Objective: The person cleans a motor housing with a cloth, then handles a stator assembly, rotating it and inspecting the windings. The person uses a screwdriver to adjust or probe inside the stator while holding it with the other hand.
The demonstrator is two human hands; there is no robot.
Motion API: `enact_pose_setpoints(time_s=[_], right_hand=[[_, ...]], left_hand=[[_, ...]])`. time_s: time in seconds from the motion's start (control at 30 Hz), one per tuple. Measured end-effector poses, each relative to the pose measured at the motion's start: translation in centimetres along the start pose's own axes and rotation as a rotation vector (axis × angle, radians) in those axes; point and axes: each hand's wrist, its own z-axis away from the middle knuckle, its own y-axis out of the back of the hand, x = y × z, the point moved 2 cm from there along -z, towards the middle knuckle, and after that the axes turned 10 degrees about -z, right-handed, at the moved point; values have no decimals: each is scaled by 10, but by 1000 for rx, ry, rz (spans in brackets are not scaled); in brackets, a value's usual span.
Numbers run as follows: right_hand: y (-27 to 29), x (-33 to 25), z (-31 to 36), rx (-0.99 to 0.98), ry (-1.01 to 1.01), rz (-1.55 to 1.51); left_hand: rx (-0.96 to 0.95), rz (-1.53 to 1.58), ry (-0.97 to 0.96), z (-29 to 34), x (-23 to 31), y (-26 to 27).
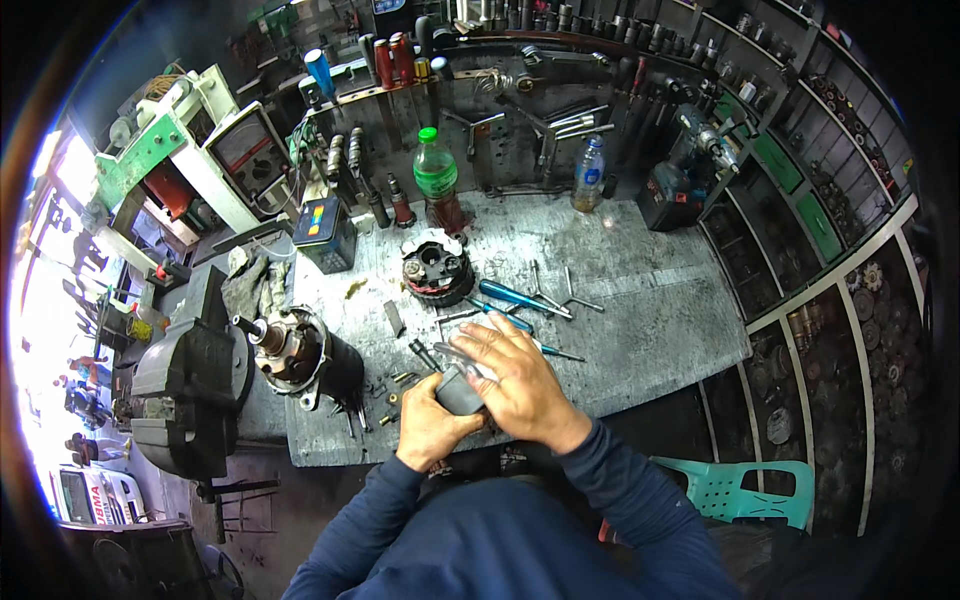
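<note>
Near the front edge of the bench, my left hand [436, 422] grips a smooth grey part [459, 394] with its thumb and fingers wrapped round the side. My right hand [524, 382] presses over the same part from the right, fingers close together. Beneath those fingers shows a thin dark piece [466, 362], too covered to name. Just beyond my hands lie screwdrivers with blue handles [500, 291] and some T-handle wrenches [541, 285]. An opened alternator [437, 266] stands behind them. To the left sits a motor housing with a shaft [300, 355].
Small bolts and bushings [392, 400] are scattered left of my hands on the metal bench [660, 300]. Farther back stand a green-capped bottle [434, 170], a water bottle [589, 175] and a battery [325, 235]. A vise [190, 385] is at left, a turquoise chair [750, 488] at right.
</note>
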Motion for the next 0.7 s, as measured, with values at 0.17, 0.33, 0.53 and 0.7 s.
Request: enact_pose_setpoints(time_s=[0.17,0.33,0.53,0.7], right_hand=[[37,38,-6,391,-842,-1089],[17,15,3,154,-98,-124],[25,2,-19,310,-21,8],[40,-1,-18,317,128,124]], left_hand=[[-65,367,-6,7,4,12],[-100,834,69,6,-4,2],[-288,1051,31,5,-18,-13],[-507,1131,39,-19,4,30]])
